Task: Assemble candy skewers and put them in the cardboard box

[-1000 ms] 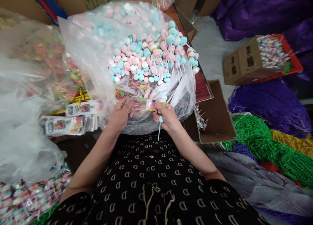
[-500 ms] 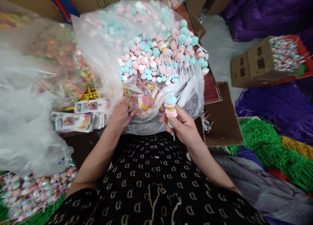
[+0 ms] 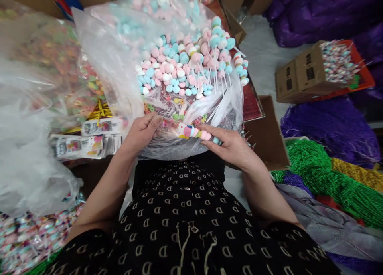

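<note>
My right hand (image 3: 230, 143) grips a candy skewer (image 3: 204, 134) of stacked pink and blue sweets, which lies sideways between my hands. Its top end sits inside a clear sleeve with a printed label (image 3: 186, 130). My left hand (image 3: 141, 133) pinches the sleeve's far end, above a large clear plastic bag (image 3: 101, 39). That bag holds a heap of pink, blue and white candy skewers (image 3: 179, 63), with their white sticks pointing toward me. My black patterned top fills the lower middle.
A bag of coloured ring sweets (image 3: 50, 55) and a stack of printed sleeves (image 3: 77, 146) lie to my left. To my right are a cardboard box (image 3: 266, 141), a carton of skewers in an orange crate (image 3: 308, 73), and heaps of green beads (image 3: 311, 167) and purple beads (image 3: 329, 131).
The skewer has tipped from upright in my right hand to lying sideways. Its end has entered the printed sleeve, and my hands have come closer together.
</note>
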Tool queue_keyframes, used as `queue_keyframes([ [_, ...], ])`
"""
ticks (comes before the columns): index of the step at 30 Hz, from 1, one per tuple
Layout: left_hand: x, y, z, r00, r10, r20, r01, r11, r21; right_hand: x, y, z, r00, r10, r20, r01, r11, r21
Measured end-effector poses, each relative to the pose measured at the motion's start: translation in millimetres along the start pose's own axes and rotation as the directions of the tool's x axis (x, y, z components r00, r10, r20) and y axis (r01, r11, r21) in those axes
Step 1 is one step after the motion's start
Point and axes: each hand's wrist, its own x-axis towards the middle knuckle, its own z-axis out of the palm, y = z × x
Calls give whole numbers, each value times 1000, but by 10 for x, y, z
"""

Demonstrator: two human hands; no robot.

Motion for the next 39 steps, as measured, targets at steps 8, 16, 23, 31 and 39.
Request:
queue_keyframes([
  [8, -10, 135, 117, 983, 82, 167, -138, 921, 364, -49, 114, 79, 1000, 1, 23, 1, 999, -52],
  [16, 11, 200, 221, 946, 203, 253, -295, 860, 416, -46, 224, 247, 999, 50, 12, -50, 998, 34],
  [23, 7, 90, 178, 982, 96, 165, -138, 955, 263, -104, 339, 217, 999, 12, 48, -21, 984, 179],
  [31, 75, -19, 186, 994, -28, 105, 32, 999, -42, -181, 346, 91, 998, -62, 15, 57, 972, 226],
  [39, 68, 52, 160, 996, -8, 88, 10, 1000, -15, -189, 463, 72, 987, 146, -68, -143, 989, 46],
])
